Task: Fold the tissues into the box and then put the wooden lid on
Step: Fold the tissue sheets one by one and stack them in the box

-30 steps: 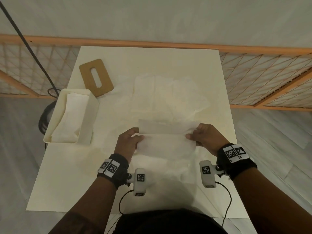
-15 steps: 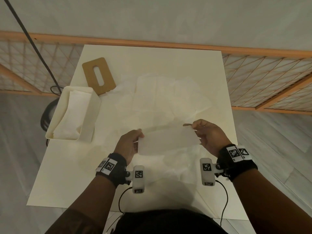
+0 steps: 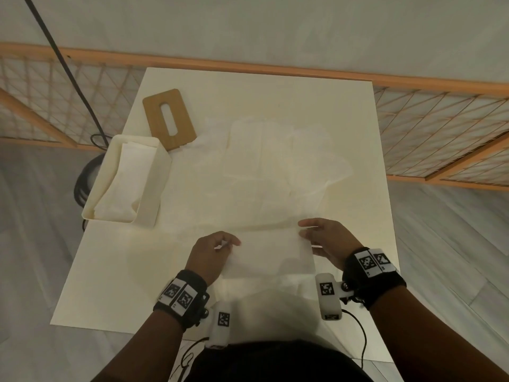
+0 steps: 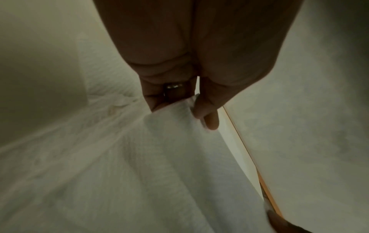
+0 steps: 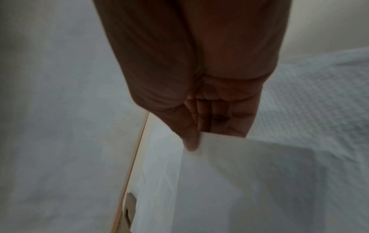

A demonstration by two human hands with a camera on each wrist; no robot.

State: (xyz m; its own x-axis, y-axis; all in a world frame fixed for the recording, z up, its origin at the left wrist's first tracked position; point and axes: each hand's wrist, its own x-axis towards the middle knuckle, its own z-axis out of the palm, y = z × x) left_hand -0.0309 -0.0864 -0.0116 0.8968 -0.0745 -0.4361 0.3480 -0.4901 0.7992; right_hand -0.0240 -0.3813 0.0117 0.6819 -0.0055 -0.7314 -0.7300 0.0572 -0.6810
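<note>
The matte cream counter (image 3: 115, 271) carries thin, creased white loose tissues (image 3: 275, 166) spread across its middle. An open-topped cream box (image 3: 154, 188) with folded tissue inside stands at the left edge. The flat, rounded wooden lid (image 3: 181, 117), slotted, lies just beyond it. The left hand (image 3: 209, 252) and right hand (image 3: 327, 241) each pinch one end of a rectangular folded tissue (image 3: 270, 252) near the front edge.

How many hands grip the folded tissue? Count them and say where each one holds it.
2. The left hand pinches the left end of the folded tissue; the right hand pinches its right end. No other hand is in view.
</note>
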